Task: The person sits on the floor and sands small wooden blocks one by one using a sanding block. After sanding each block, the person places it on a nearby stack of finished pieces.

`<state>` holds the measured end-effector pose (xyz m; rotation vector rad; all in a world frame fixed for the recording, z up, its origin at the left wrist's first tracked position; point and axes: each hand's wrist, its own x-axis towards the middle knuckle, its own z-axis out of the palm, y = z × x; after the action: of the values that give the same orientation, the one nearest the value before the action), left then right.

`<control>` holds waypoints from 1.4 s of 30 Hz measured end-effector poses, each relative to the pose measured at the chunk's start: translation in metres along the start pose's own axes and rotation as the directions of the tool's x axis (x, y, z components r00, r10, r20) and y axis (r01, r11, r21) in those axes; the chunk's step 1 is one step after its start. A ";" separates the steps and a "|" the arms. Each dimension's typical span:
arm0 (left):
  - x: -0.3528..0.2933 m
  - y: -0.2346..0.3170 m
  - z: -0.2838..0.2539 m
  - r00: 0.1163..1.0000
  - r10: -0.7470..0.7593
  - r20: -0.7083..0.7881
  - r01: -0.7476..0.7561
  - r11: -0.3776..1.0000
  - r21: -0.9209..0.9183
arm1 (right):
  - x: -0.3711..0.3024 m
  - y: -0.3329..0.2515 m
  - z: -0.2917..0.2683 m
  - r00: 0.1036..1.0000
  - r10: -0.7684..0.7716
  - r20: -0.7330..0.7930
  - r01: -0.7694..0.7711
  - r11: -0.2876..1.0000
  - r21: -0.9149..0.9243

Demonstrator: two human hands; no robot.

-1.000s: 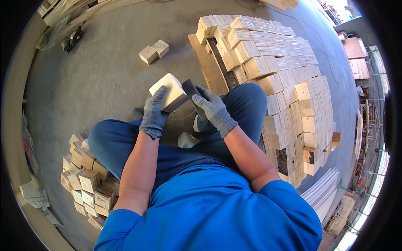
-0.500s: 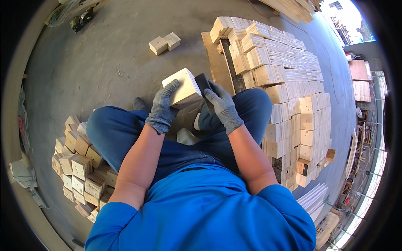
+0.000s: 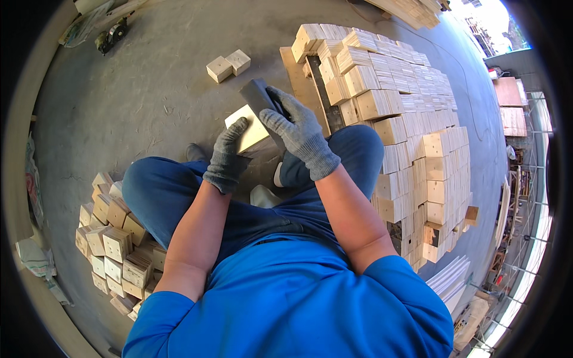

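Grey knitted gloves cover both hands. My left hand (image 3: 227, 152) grips a pale wooden block (image 3: 252, 132) over my crossed legs, its thumb lying on the block's upper face. In my right hand (image 3: 296, 131) is a dark, flat rectangular piece (image 3: 260, 100) that looks like a sanding pad. It is tilted and overlaps the block's right part; whether it presses on the wood there I cannot tell. The right hand's fingers wrap its far side, with the thumb on the near side.
Many wooden blocks stand stacked on a pallet (image 3: 310, 89) at the right. A smaller pile of blocks (image 3: 113, 238) is by my left knee. Two blocks (image 3: 228, 65) lie on the floor ahead. A dark power tool (image 3: 111, 36) sits far left, and white strips (image 3: 447, 277) lie at the right.
The dark pad has moved left and up from beside the block to over its right part. My right hand moved left with it. The block has turned and tilted in my left hand.
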<state>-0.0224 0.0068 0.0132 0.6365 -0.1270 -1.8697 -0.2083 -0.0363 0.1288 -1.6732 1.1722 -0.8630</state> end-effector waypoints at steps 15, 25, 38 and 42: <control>-0.011 0.024 0.012 0.996 0.083 -0.024 -0.084 0.996 -0.023 | -0.033 0.067 -0.017 0.942 0.307 -0.134 -0.263 0.926 0.272; -0.015 0.015 0.015 0.989 0.139 0.057 -0.145 0.980 0.133 | -0.004 0.043 0.000 0.988 0.117 -0.102 -0.118 0.993 0.002; -0.021 0.022 0.029 0.929 0.349 0.122 -0.364 0.805 0.468 | -0.007 0.035 -0.001 0.978 0.184 -0.094 -0.118 0.872 0.474; -0.026 0.024 0.036 0.921 0.375 0.103 -0.370 0.766 0.525 | -0.010 0.057 0.001 0.959 0.272 -0.077 -0.220 0.889 0.402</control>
<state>-0.0130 0.0135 0.0623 0.9237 -0.7456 -1.4322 -0.2294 -0.0352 0.0748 -1.1298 1.1793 -0.9812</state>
